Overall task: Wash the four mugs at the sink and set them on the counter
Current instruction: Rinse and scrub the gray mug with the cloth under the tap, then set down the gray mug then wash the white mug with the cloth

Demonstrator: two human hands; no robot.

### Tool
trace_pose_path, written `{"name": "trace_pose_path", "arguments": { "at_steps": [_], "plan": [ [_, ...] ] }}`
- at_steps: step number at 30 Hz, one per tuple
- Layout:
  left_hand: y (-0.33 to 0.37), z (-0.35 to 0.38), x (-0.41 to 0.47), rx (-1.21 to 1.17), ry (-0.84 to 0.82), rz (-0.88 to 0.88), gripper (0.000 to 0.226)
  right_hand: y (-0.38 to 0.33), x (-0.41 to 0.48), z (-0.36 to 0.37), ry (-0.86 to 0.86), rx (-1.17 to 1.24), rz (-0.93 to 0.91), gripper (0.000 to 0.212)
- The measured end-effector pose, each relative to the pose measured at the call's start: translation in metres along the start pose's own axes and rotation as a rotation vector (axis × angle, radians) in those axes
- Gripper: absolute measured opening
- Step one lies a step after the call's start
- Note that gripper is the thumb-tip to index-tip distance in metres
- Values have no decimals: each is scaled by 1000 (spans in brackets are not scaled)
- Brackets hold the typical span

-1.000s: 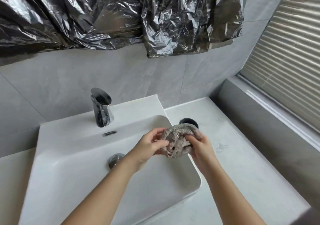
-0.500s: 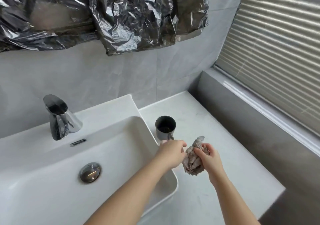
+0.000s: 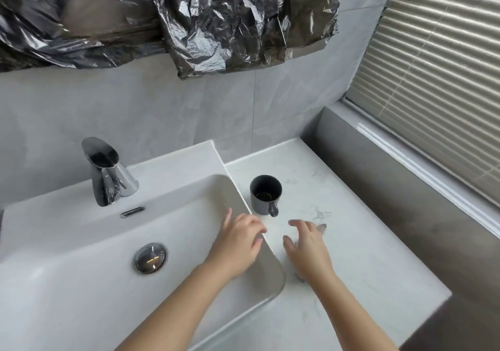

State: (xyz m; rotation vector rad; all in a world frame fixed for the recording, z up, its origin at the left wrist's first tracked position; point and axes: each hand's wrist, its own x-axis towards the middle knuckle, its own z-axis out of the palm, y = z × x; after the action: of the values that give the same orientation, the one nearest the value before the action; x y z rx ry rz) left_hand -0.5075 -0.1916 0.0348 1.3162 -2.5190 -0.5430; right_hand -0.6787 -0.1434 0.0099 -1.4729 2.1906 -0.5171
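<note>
One dark grey mug (image 3: pixel 266 195) stands upright on the white counter (image 3: pixel 359 250), just right of the sink (image 3: pixel 186 161), its handle facing me and a dark residue at its bottom. My left hand (image 3: pixel 238 245) hovers over the sink's right rim, fingers apart and holding nothing. My right hand (image 3: pixel 307 247) lies palm down, fingers spread, on a grey cloth (image 3: pixel 322 226) on the counter in front of the mug. The hand hides most of the cloth. No other mugs are in view.
A chrome faucet (image 3: pixel 107 172) stands at the back of the sink and a chrome drain plug (image 3: pixel 150 257) sits in the basin. Crumpled silver plastic (image 3: pixel 216 17) hangs on the wall above. A grey ledge and window blinds (image 3: pixel 438 93) border the counter on the right.
Both hands held the bunched cloth over the sink's right edge, then carried it right onto the counter. Now the left hand has let go and the right hand lies flat on it.
</note>
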Motion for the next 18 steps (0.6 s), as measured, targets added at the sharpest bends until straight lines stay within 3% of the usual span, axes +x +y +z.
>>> {"name": "trace_pose_path", "arguments": {
  "at_steps": [3, 7, 11, 16, 18],
  "plan": [
    [-37, -17, -47, -85, 85, -109, 24, -37, -24, 21, 59, -165, -264, 37],
    [-86, -30, -133, -116, 91, -298, 19, -78, -62, 59, -50, -432, -383, 36],
    [-117, -37, -206, -50, 118, -450, 17, -112, -100, 96, -206, -520, -576, 33],
    [-140, -54, -275, 43, 356, -526, 13, -163, -143, 144, -430, -476, -641, 41],
    [-145, -63, -299, 76, 492, -546, 22, -180, -155, 155, -471, -487, -683, 48]
  ]
}}
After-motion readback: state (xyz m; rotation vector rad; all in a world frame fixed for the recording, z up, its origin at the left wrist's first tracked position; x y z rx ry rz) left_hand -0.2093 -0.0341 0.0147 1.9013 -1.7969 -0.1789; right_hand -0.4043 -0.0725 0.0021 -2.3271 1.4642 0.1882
